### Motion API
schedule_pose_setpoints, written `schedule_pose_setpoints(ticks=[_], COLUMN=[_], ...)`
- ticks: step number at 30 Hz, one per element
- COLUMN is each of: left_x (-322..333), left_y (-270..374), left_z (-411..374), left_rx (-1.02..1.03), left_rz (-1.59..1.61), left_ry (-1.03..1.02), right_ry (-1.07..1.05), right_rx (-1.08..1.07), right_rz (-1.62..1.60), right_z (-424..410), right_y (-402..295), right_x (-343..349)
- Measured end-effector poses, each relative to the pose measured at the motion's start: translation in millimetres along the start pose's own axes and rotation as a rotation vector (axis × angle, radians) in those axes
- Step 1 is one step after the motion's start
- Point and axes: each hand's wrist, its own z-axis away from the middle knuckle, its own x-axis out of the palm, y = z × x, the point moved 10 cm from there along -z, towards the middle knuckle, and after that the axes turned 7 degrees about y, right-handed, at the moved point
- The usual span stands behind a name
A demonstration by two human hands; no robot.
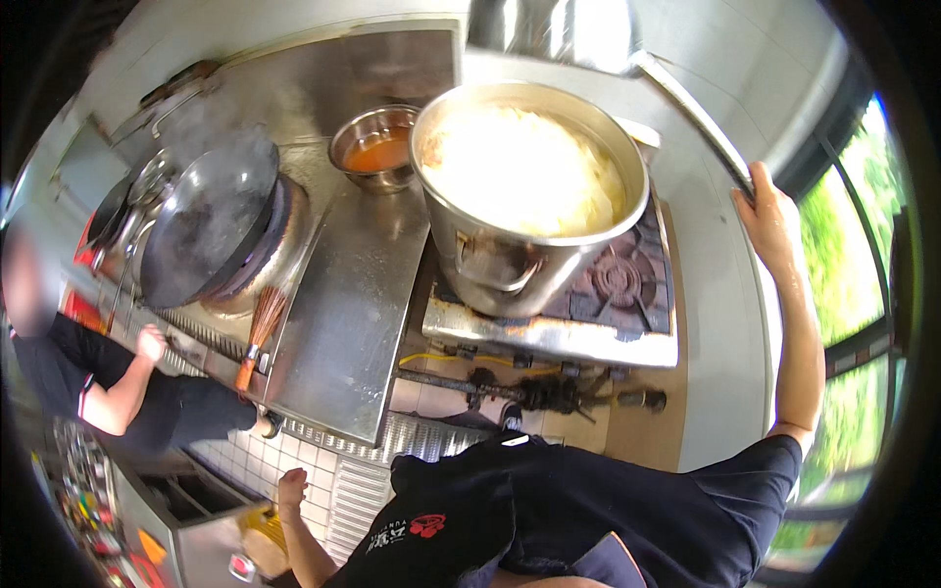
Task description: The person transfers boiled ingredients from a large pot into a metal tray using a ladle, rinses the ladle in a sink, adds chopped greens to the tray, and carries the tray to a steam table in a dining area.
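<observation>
My right hand (pixel 772 217), raised at the right, grips the end of a long metal handle (pixel 695 121). The handle leads to a shiny metal vessel (pixel 555 29), cut off by the top edge; its inside is hidden. Below it, a tall stainless stockpot (pixel 489 268) stands on a gas stove (pixel 551 331). The pot's pale contents (pixel 529 176) are glaringly overexposed, so I cannot tell what they are. My left hand (pixel 292 486) hangs low beside my body, its fingers curled, with nothing visible in it.
A steel bowl (pixel 375 151) of orange-red liquid sits behind a steel worktop (pixel 338 294). Further left, a steaming wok (pixel 209 220) rests tilted on a burner. A bamboo wok brush (pixel 261 334) lies near a co-worker's hand (pixel 152 343). Gas pipes (pixel 544 393) run below the stove.
</observation>
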Motion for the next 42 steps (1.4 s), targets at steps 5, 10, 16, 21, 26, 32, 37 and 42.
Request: schedule_pose_setpoints(ticks=[5,10,16,21,26,32,37,42], left_x=[34,92,150,178,193,215,288,348], left_y=[10,22,30,54,98,218,365,463], left_z=[103,159,169,182,228,275,335,405], left_rx=[0.011,0.051,0.134,0.281,0.231,0.468,0.698,0.966], left_rz=[0.168,0.315,0.389,0.362,0.432,0.364,0.404,0.350], left_ry=[0.221,0.210,0.178,0.166,0.154,0.012,-0.418,-0.795], right_ry=[0.008,0.010,0.020,-0.103,-0.202,-0.307,-0.752,-1.157], right_rx=[-0.574,-0.764,-0.836,-0.863,-0.873,-0.949,-0.819,-0.611], right_rz=[0.171,0.314,0.375,0.462,0.444,0.254,0.308,0.191], right_z=[-63,-78,-82,-93,-98,-99,-102,-79], right_y=[-38,-51,-50,-52,-47,-56,-45,-45], right_x=[71,107,130,131,137,131,152,152])
